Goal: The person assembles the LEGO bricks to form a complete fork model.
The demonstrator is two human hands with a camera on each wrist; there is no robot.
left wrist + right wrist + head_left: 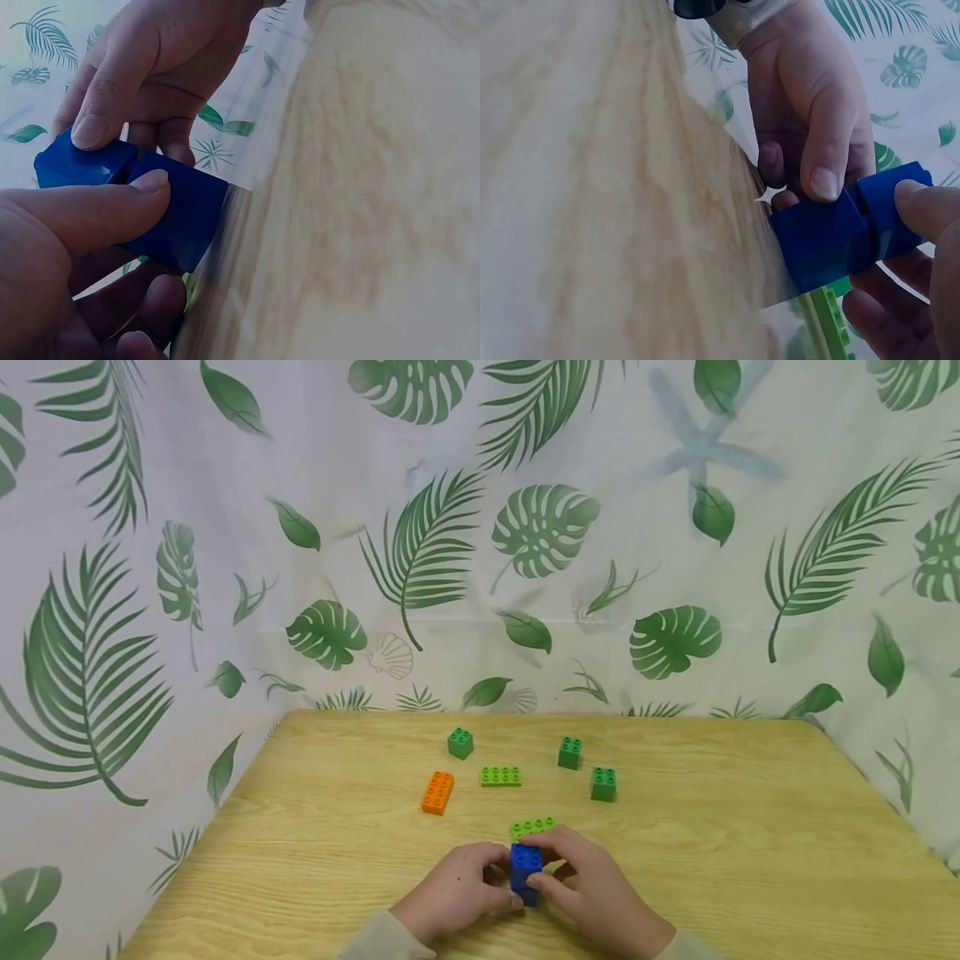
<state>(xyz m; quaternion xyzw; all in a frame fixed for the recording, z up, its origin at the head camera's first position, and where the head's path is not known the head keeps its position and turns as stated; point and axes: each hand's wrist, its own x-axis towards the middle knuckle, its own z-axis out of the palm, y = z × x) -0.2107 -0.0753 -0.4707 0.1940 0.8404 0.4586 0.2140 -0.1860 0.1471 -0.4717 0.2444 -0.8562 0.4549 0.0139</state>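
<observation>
Fingers (930, 214) pinching from either side here: left hand (467, 889) has its thumb on the lower blue block (825, 244), right hand (596, 889) its thumb on the upper blue block (879, 210). Upper sits right over lower, a thin seam between them, and that stack (526, 864) stands upright at the desk (300, 852); whether it touches the wood, I can't tell. Just beyond the stack, a lime brick (528, 829), partly hidden by the right hand. Farther beyond the stack, a second lime brick (500, 777). Out beyond and left of the stack, an orange brick (437, 794) and a green cube (460, 744); beyond and right of it, another green cube (603, 786) and a third green cube (569, 754). Well past the stack hangs leaf-print cloth (570, 643).
</observation>
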